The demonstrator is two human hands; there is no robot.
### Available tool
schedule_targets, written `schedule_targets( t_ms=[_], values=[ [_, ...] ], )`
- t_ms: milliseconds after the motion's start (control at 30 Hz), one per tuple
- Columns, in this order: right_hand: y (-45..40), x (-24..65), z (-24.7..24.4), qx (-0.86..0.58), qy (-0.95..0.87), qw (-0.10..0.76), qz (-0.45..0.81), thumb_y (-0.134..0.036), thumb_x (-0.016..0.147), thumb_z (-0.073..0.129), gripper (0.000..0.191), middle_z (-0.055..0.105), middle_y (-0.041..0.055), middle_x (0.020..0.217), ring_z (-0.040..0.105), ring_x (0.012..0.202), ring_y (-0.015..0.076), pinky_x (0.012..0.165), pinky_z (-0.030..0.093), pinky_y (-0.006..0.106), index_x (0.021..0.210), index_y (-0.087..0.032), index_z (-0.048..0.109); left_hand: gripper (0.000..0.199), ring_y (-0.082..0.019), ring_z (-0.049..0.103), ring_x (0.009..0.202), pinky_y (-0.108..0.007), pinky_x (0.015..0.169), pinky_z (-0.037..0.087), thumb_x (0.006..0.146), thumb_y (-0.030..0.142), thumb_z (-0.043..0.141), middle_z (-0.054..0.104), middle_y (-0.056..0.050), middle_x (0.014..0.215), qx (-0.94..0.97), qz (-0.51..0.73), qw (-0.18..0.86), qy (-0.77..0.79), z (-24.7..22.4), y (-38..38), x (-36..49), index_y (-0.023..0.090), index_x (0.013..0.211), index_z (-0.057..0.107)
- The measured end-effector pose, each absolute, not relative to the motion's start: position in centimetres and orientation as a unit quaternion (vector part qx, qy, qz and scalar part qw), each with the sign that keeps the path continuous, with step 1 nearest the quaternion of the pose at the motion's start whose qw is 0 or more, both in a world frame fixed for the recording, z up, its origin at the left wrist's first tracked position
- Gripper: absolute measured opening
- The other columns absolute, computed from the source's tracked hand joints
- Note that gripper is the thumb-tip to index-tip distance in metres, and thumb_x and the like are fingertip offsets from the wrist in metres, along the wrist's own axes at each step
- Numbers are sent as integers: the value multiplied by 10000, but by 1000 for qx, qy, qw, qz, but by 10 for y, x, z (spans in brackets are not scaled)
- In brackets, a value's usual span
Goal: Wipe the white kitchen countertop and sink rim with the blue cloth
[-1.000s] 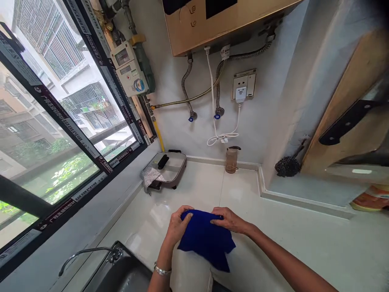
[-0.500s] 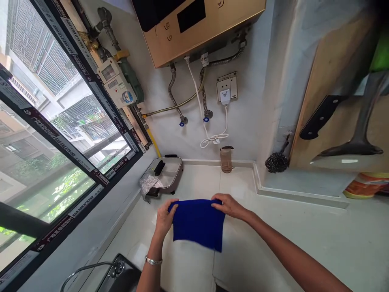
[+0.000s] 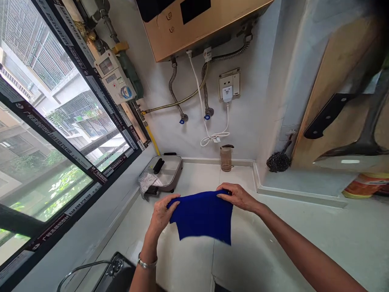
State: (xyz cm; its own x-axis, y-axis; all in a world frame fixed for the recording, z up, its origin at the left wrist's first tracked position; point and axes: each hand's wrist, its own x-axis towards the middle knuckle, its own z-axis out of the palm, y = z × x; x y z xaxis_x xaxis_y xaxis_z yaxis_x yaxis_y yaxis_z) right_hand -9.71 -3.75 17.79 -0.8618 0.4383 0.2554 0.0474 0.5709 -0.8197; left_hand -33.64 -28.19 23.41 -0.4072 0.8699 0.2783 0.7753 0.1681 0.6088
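A dark blue cloth (image 3: pixel 204 217) hangs spread between my two hands, above a pale tiled counter (image 3: pixel 261 243). My left hand (image 3: pixel 164 210) pinches its upper left corner, thumb against fingers, and a silver bracelet circles that wrist. At the upper right corner my right hand (image 3: pixel 235 195) grips the cloth the same way. The lower edge hangs free, with a small fold near the left side.
An electric pan (image 3: pixel 167 172) with a silvery cloth (image 3: pixel 148 182) stands at the back left, a brown bottle (image 3: pixel 225 159) by the wall. A faucet (image 3: pixel 115 267) is at lower left. Knife (image 3: pixel 325 117), ladle and scourer (image 3: pixel 278 162) hang at right, near a cutting board (image 3: pixel 343 56).
Both hands have moved slightly apart and up, stretching the cloth wider. Its left side now folds, and the lower edge has risen a little. The view has shifted slightly.
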Motion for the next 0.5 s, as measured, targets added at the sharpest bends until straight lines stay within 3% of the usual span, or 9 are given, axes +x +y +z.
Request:
schedule_targets(
  t_ms=[200,300,500],
  values=[
    [-28,-122,125,-179,-902,152,362,-356,833,576,159,679,23,859,592,787,172,714,439,297,878,-215,634,306,-167,690,1072,-268,962,516,890,202,591,754,-17,1164,474,212,155,841,161,-269,-332,251,1167,711],
    [-33,-131,97,-195,-910,149,336,-265,798,543,101,674,45,877,586,828,188,748,443,313,859,-213,604,332,-194,684,1087,-303,953,522,833,108,596,749,-36,1160,455,186,154,857,126,-263,-319,236,1113,722],
    [-49,-84,76,-167,-916,156,330,-305,877,475,176,654,73,1018,574,939,200,874,449,356,964,-220,602,416,-189,620,1183,-341,1036,482,846,79,526,694,-32,1231,489,182,130,843,101,-288,-278,279,1183,668]
  ],
)
